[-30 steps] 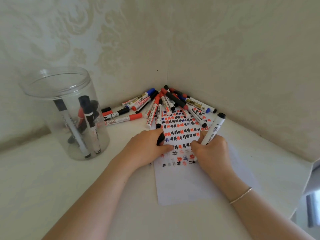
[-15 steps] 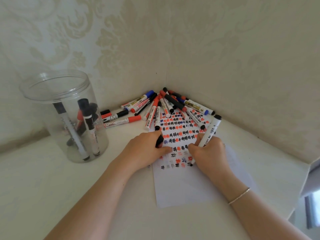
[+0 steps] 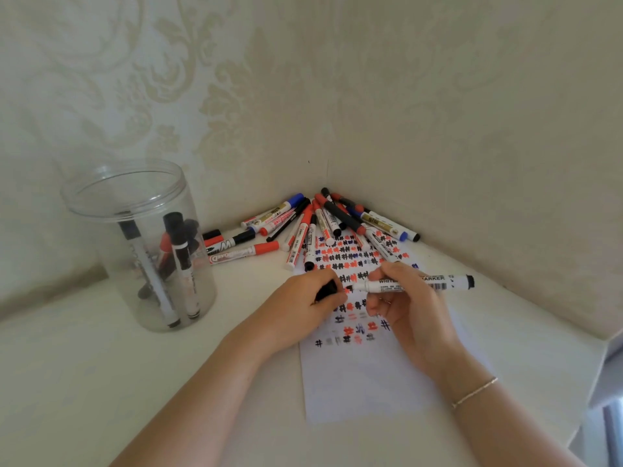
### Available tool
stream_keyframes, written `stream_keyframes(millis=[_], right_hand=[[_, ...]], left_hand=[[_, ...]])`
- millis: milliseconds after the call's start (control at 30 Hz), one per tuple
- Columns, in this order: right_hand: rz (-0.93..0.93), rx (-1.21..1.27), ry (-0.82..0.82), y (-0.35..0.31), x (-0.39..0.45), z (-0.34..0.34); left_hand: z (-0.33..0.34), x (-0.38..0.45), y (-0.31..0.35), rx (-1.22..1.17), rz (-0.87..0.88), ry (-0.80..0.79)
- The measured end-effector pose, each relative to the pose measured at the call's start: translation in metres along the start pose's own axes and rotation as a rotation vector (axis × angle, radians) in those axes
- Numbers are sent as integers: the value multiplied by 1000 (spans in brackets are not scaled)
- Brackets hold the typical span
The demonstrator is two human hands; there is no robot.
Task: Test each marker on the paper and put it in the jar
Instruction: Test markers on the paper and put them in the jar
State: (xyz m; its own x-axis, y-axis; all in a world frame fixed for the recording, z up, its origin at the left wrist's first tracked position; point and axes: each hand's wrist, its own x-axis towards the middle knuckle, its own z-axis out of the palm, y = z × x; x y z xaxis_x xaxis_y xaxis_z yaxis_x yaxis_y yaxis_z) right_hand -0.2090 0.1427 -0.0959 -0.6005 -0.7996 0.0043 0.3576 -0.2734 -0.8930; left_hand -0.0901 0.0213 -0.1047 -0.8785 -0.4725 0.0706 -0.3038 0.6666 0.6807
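My right hand (image 3: 409, 310) grips a white marker (image 3: 435, 284) with a black end, held level above the paper (image 3: 367, 375), its bare tip pointing left. My left hand (image 3: 303, 303) is closed on the marker's black cap (image 3: 326, 290), a short gap from that tip. The white paper is covered with rows of red, black and blue hash marks. A clear plastic jar (image 3: 141, 244) stands at the left with several markers upright inside. A pile of markers (image 3: 320, 224) lies in the corner behind the paper.
The white surface sits in a corner between two wallpapered walls that close in at the back and right. The surface's right edge (image 3: 600, 382) drops off near my right forearm. A thin bracelet (image 3: 473, 392) circles my right wrist.
My right hand has lifted the marker off the paper and turned it from upright to level, its tip now pointing at the cap in my left hand.
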Motion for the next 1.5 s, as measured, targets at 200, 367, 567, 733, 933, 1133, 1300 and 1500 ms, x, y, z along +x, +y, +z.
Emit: stream_keyframes(millis=[200,367,567,733,933,1133,1300,1500], right_hand=[[-18,-139,-28,4,0,3],[-33,-189,-29,3,0,2],[-56,-191,-38,4,0,-2],[-1,-225,-145,7,-2,-1],[-99,-315,8,3,2,0],[-156,-346,35,7,-5,25],[-184,-371,-40,4,0,43],[-43,-363,-151,-25,26,34]], left_hand=[[2,0,2,52,35,-17],[1,-1,1,49,39,-32],[3,-4,3,-34,49,-64],[4,-6,0,-46,36,-64],[2,-10,11,-214,46,-31],[7,-8,27,-370,-136,342],[4,-10,26,-437,-175,464],[-52,-20,48,-127,-12,645]])
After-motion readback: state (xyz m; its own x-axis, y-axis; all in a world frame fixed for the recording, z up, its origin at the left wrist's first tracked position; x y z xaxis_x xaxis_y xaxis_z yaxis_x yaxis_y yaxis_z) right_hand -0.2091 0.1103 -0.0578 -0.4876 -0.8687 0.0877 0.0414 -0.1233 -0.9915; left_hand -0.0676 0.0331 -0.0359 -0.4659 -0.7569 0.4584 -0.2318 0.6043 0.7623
